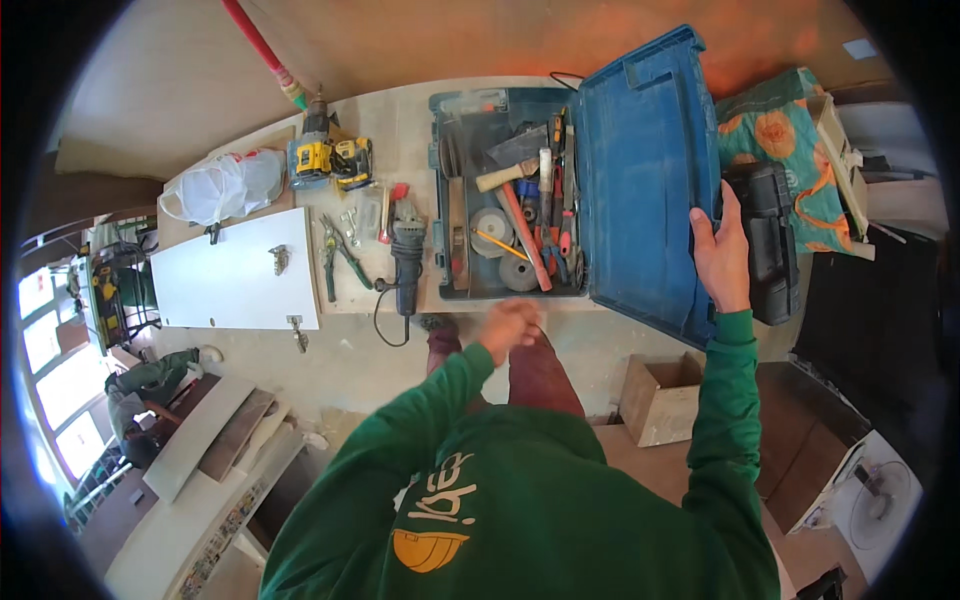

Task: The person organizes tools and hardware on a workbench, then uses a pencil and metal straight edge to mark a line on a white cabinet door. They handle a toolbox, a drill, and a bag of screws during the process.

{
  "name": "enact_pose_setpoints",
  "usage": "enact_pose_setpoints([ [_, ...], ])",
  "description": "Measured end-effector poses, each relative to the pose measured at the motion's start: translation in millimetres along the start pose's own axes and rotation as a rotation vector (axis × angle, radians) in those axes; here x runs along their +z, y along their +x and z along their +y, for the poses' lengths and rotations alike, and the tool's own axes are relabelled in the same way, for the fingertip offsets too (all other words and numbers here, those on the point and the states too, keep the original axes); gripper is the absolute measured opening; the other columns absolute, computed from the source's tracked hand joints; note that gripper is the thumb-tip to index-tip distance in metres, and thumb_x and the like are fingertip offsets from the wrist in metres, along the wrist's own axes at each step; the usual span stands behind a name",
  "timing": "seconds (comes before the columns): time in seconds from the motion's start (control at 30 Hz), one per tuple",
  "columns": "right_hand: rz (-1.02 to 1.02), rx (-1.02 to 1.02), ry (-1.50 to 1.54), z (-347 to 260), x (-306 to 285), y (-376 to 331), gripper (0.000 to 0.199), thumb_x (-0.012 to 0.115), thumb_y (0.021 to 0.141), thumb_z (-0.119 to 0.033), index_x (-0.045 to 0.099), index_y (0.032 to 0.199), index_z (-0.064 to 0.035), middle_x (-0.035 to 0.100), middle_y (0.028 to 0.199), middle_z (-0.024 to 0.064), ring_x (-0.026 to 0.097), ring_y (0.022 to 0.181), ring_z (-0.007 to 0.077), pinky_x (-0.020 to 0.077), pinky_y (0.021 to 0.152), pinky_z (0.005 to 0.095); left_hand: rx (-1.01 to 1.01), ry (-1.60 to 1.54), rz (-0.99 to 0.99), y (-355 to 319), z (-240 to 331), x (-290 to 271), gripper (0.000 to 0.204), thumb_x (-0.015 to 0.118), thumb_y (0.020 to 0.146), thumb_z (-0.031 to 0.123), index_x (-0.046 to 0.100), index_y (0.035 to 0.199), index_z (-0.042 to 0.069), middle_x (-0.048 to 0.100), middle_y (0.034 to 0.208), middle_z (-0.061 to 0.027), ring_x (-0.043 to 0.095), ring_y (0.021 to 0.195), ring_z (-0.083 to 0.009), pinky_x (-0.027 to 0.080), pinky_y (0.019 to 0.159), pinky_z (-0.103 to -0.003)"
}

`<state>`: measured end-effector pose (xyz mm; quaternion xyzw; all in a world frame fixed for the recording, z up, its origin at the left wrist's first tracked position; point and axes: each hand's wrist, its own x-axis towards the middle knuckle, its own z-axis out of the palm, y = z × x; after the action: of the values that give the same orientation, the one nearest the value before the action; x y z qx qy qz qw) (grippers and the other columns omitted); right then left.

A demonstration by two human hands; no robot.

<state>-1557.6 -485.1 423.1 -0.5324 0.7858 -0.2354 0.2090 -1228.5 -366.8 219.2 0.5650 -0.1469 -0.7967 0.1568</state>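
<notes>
A blue toolbox (450,200) lies open on the workbench, filled with a hammer (505,176), screwdrivers, a pencil and grinding discs. Its lid (640,170) is swung out to the right. My right hand (722,250) grips the lid's right edge, next to a black case (768,240). My left hand (508,328) hovers blurred just below the toolbox's front edge; its fingers look curled and I see nothing in it.
Left of the toolbox lie an angle grinder (405,250), pliers (338,258), a yellow drill (325,155), a white plastic bag (225,185) and a white cabinet door (240,270). A cardboard box (660,395) stands on the floor.
</notes>
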Motion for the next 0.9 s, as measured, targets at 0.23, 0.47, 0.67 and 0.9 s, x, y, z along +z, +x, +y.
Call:
enact_pose_setpoints([
  [0.23, 0.076, -0.029, -0.049, 0, 10, 0, 0.057, 0.058, 0.105, -0.026, 0.041, 0.154, -0.0008, 0.066, 0.132, 0.0259, 0.067, 0.12, 0.0354, 0.0499, 0.102, 0.0413, -0.036, -0.204, 0.525, 99, 54, -15, 0.021, 0.066, 0.1, 0.022, 0.063, 0.106, 0.001, 0.067, 0.08, -0.0079, 0.063, 0.057, -0.0187, 0.054, 0.049, -0.034],
  [0.47, 0.029, 0.018, 0.199, -22, 14, -6, 0.061, 0.061, 0.103, -0.026, 0.041, 0.151, 0.0047, 0.062, 0.135, 0.0299, 0.063, 0.124, 0.0408, 0.0469, 0.106, 0.0431, 0.082, -0.075, 0.64, 134, 52, -4, 0.018, 0.07, 0.095, 0.02, 0.065, 0.095, 0.003, 0.067, 0.075, -0.0113, 0.063, 0.05, -0.0215, 0.052, 0.043, -0.035],
  [0.67, -0.202, -0.034, 0.491, -70, 45, -19, 0.083, 0.071, 0.097, -0.034, 0.03, 0.157, 0.0066, 0.048, 0.149, 0.0317, 0.053, 0.136, 0.0374, 0.0406, 0.113, 0.042, 0.304, -0.321, 0.249, 24, 105, -20, 0.027, 0.061, 0.1, 0.027, 0.058, 0.114, 0.005, 0.068, 0.094, -0.0093, 0.073, 0.078, -0.0233, 0.062, 0.066, -0.037],
  [0.9, -0.136, -0.163, 0.214, -127, 132, -52, 0.106, 0.08, 0.087, -0.045, 0.024, 0.158, 0.0106, 0.033, 0.158, 0.0357, 0.033, 0.149, 0.047, 0.0302, 0.122, 0.0479, 0.46, -0.398, -0.03, -112, 145, -61, 0.034, 0.055, 0.108, 0.036, 0.058, 0.126, 0.007, 0.072, 0.109, -0.0117, 0.076, 0.088, -0.0252, 0.064, 0.074, -0.037],
])
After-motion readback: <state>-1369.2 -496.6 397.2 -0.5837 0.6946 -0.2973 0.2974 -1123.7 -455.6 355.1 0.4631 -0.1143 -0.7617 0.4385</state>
